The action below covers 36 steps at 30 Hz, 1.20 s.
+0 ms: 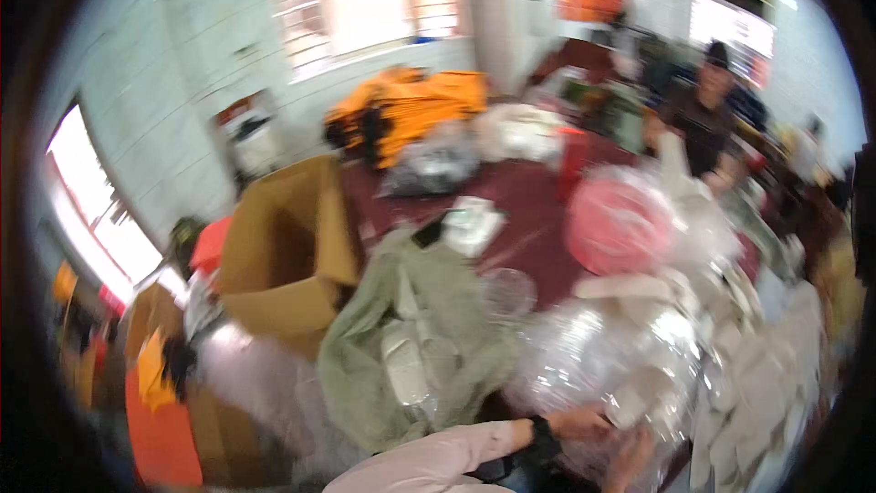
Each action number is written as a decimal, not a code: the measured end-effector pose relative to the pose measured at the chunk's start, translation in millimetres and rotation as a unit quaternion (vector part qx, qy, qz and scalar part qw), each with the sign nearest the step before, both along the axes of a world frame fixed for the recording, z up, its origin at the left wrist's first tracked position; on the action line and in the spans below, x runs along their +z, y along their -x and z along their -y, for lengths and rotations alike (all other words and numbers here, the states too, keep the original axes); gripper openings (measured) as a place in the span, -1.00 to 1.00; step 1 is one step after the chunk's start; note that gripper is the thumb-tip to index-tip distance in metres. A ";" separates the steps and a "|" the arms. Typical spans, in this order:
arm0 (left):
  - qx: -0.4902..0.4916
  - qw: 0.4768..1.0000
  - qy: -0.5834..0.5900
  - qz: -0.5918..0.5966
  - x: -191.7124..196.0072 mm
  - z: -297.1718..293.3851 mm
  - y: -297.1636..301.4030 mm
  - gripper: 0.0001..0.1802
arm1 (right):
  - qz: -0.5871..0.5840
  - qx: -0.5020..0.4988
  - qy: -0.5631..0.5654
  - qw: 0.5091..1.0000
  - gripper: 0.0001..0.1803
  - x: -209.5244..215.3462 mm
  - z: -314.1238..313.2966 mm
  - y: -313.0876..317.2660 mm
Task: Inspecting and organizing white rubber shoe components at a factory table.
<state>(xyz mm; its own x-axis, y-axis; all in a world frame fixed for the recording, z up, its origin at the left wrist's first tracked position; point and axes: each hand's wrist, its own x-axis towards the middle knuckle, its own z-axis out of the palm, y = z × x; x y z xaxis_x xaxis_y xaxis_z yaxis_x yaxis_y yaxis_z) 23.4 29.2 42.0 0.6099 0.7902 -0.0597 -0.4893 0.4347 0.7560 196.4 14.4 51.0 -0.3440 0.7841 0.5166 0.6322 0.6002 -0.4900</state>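
Note:
At the lower right my left hand [581,422], with a dark band at the wrist and a pale pink sleeve, is at a clear plastic bag [570,356]. Its fingers look closed on the film, next to a cream-coloured piece [639,394]. Close by on the right, my right hand [631,458] reaches up against the same plastic, its fingers smeared by motion. Left of the hands lies a grey-green garment [360,356] with pale pieces in clear wrapping on it.
An open cardboard box [283,260] stands left. Orange garments [420,110] and a grey plastic bundle [433,162] lie at the back of the dark red table [538,242]. A round pink bundle [619,224] sits right, cream pieces [753,383] below it. Another person [698,114] is beyond.

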 end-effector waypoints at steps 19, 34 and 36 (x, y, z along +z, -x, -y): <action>0.096 0.951 -0.141 -0.258 -41.5 0.4 9.0 -0.78 | 0.051 -0.115 0.145 0.981 -0.24 34.0 46.5 -24.3; 0.088 0.843 -0.390 -0.360 -12.8 0.4 3.1 -0.67 | 0.079 -0.004 0.158 0.984 -0.39 59.9 26.4 -21.0; 0.039 0.964 -0.113 -0.237 -7.8 -4.5 -14.1 -0.62 | 0.054 -0.130 0.198 0.970 -0.47 55.0 39.5 -23.8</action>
<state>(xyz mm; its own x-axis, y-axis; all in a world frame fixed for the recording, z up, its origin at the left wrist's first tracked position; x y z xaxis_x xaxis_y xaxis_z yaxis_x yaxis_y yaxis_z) 37.4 33.7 34.3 0.4946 0.8582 -0.1374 -0.0908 0.2083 0.9738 220.2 -25.1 105.9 -0.1428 0.9812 0.1299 0.7974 0.1918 -0.5721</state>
